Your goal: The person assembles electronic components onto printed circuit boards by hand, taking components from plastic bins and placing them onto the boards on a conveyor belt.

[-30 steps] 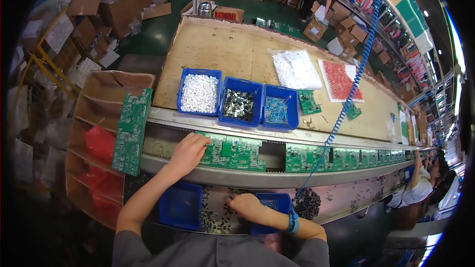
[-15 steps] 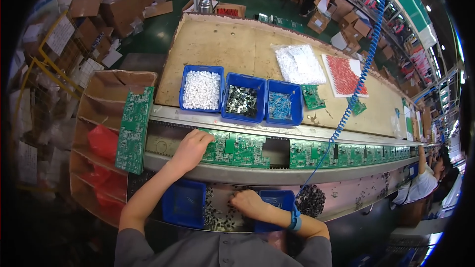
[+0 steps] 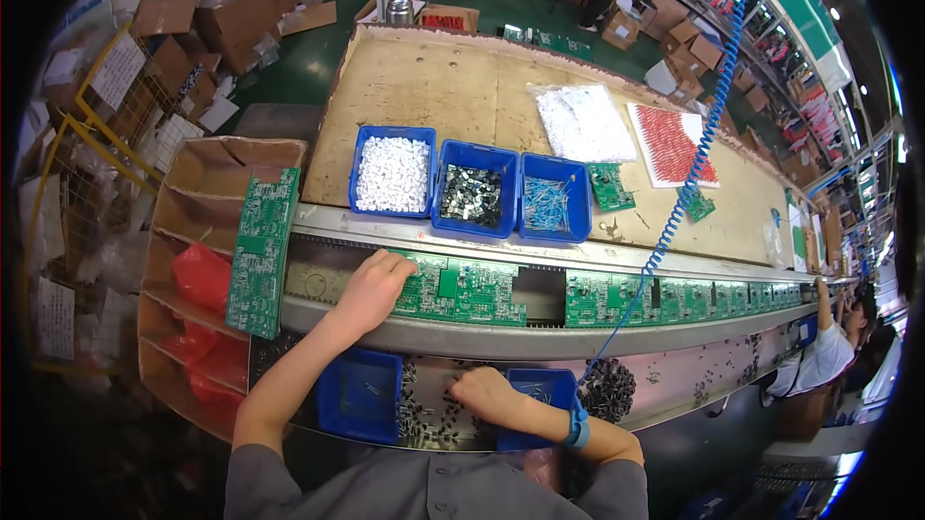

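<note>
Left hand (image 3: 371,287) lies flat on the flat green circuit board (image 3: 461,291), which runs sideways; right hand (image 3: 485,392) is curled over small dark parts (image 3: 429,416).

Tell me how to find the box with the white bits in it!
Look at the big tan table behind the conveyor track. Three blue bins sit in a row along its near edge, just past the green circuit board the left hand rests on. Yours is the leftmost bin, the only one filled with white pieces.
</note>
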`<state>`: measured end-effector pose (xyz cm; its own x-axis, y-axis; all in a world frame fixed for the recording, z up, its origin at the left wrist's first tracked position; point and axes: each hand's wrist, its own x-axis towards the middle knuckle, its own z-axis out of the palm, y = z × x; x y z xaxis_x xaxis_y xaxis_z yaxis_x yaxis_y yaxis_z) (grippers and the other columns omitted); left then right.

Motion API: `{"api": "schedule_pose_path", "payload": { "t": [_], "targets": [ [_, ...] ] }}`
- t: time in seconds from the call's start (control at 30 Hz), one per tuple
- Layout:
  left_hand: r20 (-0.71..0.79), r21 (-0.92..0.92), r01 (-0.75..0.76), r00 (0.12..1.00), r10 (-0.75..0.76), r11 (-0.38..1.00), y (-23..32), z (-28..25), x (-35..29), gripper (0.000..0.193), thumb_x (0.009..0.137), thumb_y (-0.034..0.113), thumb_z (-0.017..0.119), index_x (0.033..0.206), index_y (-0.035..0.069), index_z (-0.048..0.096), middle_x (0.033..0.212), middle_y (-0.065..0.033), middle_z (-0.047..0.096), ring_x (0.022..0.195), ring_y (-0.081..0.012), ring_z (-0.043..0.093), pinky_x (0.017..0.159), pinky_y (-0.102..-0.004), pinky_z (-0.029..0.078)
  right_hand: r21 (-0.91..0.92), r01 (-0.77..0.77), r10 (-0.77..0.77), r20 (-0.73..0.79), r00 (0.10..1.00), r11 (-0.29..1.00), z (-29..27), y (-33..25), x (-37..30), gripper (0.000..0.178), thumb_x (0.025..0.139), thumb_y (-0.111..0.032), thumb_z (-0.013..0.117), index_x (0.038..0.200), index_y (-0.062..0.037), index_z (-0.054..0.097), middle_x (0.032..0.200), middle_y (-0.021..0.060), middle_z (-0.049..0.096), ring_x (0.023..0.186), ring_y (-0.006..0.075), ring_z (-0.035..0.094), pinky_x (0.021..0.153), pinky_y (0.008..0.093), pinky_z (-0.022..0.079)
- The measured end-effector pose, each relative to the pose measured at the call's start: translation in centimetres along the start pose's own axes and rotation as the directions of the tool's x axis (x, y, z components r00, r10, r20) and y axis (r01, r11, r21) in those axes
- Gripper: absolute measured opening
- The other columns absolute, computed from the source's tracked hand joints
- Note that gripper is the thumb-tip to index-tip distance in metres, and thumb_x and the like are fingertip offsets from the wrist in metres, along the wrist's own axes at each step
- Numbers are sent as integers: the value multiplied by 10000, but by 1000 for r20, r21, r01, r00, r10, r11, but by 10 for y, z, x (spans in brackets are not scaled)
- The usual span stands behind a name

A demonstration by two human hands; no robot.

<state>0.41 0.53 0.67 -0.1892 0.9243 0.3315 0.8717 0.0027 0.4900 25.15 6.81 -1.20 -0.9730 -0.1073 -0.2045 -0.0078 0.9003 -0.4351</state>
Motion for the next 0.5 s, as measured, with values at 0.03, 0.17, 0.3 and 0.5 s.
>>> {"api": "schedule_pose_path", "payload": {
  "t": [0.03, 0.17, 0.3, 0.5],
  "targets": [
    [10, 7, -2, 1000, 2, 1000, 0, 0, 0, 198, 750, -18, 563, 944, 9, 592, 920, -133, 607, 903, -304, 559, 804, -386, 470, -10, 1, -1, -24, 1000, 1000, 2, 1, 0, 74, 705, -117, 588, 654, -77, 624, 645, 123, 617, 645, 290, 641, 550, 396, 500],
    [27, 17, -3, 1000, 2, 1000, 1, 1, 2, 199, 746, -11, 557, 940, 14, 592, 913, -131, 601, 902, -300, 554, 810, -387, 464, 11, -2, 3, -76, 997, 1000, 0, 1, -1, 80, 718, -122, 580, 690, -57, 619, 659, 129, 614, 670, 296, 642, 569, 398, 504],
    [32, 14, 2, 999, -2, 1000, 0, 2, 3, 203, 741, -15, 557, 936, 23, 596, 888, -121, 594, 884, -297, 551, 798, -385, 464, 94, 17, -8, -96, 995, 995, -14, 0, -5, 62, 715, -84, 579, 737, -37, 611, 714, 141, 612, 711, 312, 637, 602, 402, 511],
    [97, 49, -44, 995, 39, 998, -5, 0, 10, 199, 729, -13, 553, 910, 46, 614, 856, -97, 582, 863, -281, 550, 775, -367, 464, 365, 24, 45, -179, 983, 931, -59, 6, -4, 117, 712, -25, 599, 828, -27, 606, 814, 132, 585, 757, 329, 603, 676, 403, 500]
  ]
}}
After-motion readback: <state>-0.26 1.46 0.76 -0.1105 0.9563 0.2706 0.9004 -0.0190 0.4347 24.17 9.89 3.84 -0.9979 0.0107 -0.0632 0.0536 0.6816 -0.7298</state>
